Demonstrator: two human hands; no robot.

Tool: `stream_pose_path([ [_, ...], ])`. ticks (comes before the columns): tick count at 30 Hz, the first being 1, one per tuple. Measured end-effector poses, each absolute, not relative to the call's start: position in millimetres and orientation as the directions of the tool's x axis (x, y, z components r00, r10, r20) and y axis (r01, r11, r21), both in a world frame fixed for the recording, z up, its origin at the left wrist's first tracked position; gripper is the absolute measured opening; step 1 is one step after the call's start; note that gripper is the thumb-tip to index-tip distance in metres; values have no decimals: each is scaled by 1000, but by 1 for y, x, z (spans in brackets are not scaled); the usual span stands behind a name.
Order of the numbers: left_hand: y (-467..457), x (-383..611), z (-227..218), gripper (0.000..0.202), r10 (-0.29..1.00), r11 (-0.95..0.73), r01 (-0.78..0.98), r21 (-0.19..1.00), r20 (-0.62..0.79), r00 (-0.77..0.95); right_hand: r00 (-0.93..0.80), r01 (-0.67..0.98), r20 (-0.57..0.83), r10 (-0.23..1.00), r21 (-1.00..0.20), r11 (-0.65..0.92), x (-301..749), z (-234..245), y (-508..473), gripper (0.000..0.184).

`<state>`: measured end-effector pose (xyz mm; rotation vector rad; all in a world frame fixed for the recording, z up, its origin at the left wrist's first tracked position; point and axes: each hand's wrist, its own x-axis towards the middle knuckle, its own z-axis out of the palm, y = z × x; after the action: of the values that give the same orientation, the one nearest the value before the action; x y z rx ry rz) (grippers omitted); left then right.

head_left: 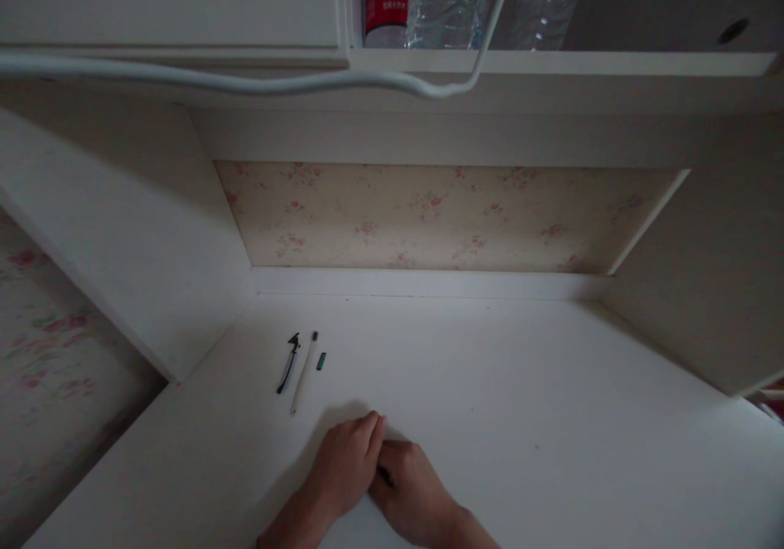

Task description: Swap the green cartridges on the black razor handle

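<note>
Both of my hands rest together on the white desk [520, 418] near its front edge. My left hand [344, 465] lies palm down with its fingers stretched flat and holds nothing. My right hand [412, 490] touches it, with fingers curled in under the left fingertips; nothing shows inside them. A short way beyond the left hand lie a dark-handled razor [287, 363], a thin white stick with a dark tip [304, 373] and a small green piece [321, 360], side by side and untouched.
The desk sits in a white alcove with flowered wallpaper [429, 218] at the back and slanted side panels [135, 238]. A shelf above holds plastic water bottles [450, 2]. A white cable [245, 82] hangs across the top.
</note>
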<state>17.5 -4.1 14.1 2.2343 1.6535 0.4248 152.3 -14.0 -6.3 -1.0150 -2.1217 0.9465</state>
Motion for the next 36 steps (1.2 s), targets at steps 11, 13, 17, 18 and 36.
stream_pose_path([
  [11, -5, 18, 13, 41, 960, -268, 866, 423, 39, 278, -539, 377, 209, 816, -807, 456, 152, -6, -15, 26],
  [13, -4, 18, 13, 41, 959, -271, 866, 420, 43, 279, -538, 378, 204, 818, -810, 449, 152, -7, -15, 27],
  [17, -4, 18, 14, 40, 958, -274, 862, 426, 44, 283, -538, 402, 180, 823, -804, 439, 152, -5, -15, 25],
  [18, -5, 17, 14, 40, 958, -274, 862, 426, 43, 283, -538, 410, 175, 824, -800, 438, 152, -5, -15, 25],
  [36, -5, 18, 18, 41, 961, -256, 869, 424, 16, 275, -543, 427, 170, 822, -787, 445, 153, -2, -16, 24],
])
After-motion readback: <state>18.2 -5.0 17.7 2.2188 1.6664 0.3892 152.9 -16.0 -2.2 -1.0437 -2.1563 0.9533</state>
